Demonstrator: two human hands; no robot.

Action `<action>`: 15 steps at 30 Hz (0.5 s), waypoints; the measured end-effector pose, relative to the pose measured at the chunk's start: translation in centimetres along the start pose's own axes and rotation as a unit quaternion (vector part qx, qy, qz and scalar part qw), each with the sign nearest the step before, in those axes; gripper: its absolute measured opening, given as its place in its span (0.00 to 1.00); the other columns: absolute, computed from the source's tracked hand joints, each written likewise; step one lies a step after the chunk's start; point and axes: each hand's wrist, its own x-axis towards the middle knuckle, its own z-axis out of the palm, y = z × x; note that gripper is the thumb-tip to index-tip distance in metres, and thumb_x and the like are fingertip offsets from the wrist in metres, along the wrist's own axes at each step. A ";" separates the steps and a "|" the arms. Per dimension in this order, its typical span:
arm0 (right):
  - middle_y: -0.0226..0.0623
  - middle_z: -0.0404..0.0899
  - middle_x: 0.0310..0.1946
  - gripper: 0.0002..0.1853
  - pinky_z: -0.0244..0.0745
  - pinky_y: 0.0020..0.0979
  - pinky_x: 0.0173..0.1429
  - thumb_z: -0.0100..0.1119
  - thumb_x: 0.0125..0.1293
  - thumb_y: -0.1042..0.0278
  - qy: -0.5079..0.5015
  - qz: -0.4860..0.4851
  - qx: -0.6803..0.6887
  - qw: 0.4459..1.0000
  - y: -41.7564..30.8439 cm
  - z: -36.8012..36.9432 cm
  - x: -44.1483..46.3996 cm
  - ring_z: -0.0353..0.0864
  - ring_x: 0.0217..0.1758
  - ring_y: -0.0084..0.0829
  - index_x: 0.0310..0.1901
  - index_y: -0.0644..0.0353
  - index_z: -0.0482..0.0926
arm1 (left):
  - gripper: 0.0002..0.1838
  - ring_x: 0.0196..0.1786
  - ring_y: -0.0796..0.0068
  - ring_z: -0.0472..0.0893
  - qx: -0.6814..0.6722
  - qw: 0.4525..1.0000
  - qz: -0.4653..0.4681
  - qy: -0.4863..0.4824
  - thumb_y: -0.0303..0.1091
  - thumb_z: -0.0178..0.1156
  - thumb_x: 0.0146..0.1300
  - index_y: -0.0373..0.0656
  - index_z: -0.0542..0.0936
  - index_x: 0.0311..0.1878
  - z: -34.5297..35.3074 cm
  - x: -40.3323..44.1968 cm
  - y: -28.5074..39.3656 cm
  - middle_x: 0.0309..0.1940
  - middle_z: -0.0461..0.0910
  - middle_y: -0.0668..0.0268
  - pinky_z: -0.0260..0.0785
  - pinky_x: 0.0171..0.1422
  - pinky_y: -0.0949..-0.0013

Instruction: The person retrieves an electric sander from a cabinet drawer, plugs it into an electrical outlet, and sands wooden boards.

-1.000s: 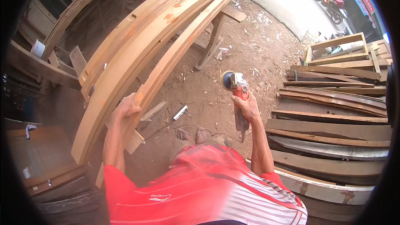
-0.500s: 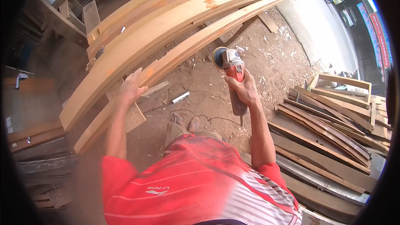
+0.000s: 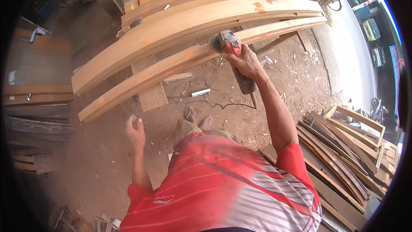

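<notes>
My right hand (image 3: pixel 246 62) is wrapped round the red and grey body of an angle grinder (image 3: pixel 243 78). The grinder's round disc (image 3: pixel 217 43) is at the near curved wooden beam (image 3: pixel 171 63); whether it touches the wood I cannot tell. A cord trails from the tool's lower end. My left hand (image 3: pixel 136 131) hangs over the dirt floor, empty, thumb and fingers apart, below the beam's left end. Behind that beam lies a wider curved board (image 3: pixel 180 23) with orange patches.
A wooden support (image 3: pixel 152 96) stands under the beams. The cord (image 3: pixel 223 104) and a white offcut (image 3: pixel 200 93) lie on the chip-strewn floor near my feet. Planks and a frame (image 3: pixel 358 118) are piled at right. A panel (image 3: pixel 43 68) stands at left.
My left hand has let go of the near beam and dropped back toward my body. My right hand has brought the grinder up to that beam. The view has turned.
</notes>
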 end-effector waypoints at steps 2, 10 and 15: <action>0.71 0.84 0.48 0.44 0.79 0.48 0.62 0.68 0.59 0.39 0.005 -0.026 -0.033 0.999 -0.9 1.0 0.2 0.87 0.57 0.59 0.56 0.81 0.73 | 0.22 0.65 0.51 0.82 0.002 0.998 -0.052 -0.034 0.38 0.64 0.73 0.34 0.81 0.64 0.3 -5.2 -2.8 0.58 0.85 0.50 0.71 0.72 0.53; 0.74 0.83 0.53 0.47 0.78 0.51 0.66 0.65 0.62 0.35 -0.077 -0.062 -0.088 0.991 -5.6 5.0 -1.9 0.84 0.61 0.63 0.61 0.81 0.72 | 0.29 0.68 0.48 0.81 0.001 0.953 -0.120 -0.278 0.42 0.67 0.69 0.31 0.78 0.66 3.3 -14.0 -11.0 0.62 0.82 0.44 0.72 0.71 0.54; 0.55 0.87 0.45 0.42 0.82 0.42 0.53 0.68 0.60 0.39 -0.013 -0.009 -0.059 0.998 -5.2 4.1 -0.4 0.89 0.49 0.41 0.59 0.76 0.77 | 0.31 0.68 0.48 0.81 -0.057 0.942 -0.233 -0.235 0.44 0.67 0.69 0.31 0.77 0.68 -0.8 -19.4 -16.5 0.65 0.80 0.40 0.72 0.71 0.54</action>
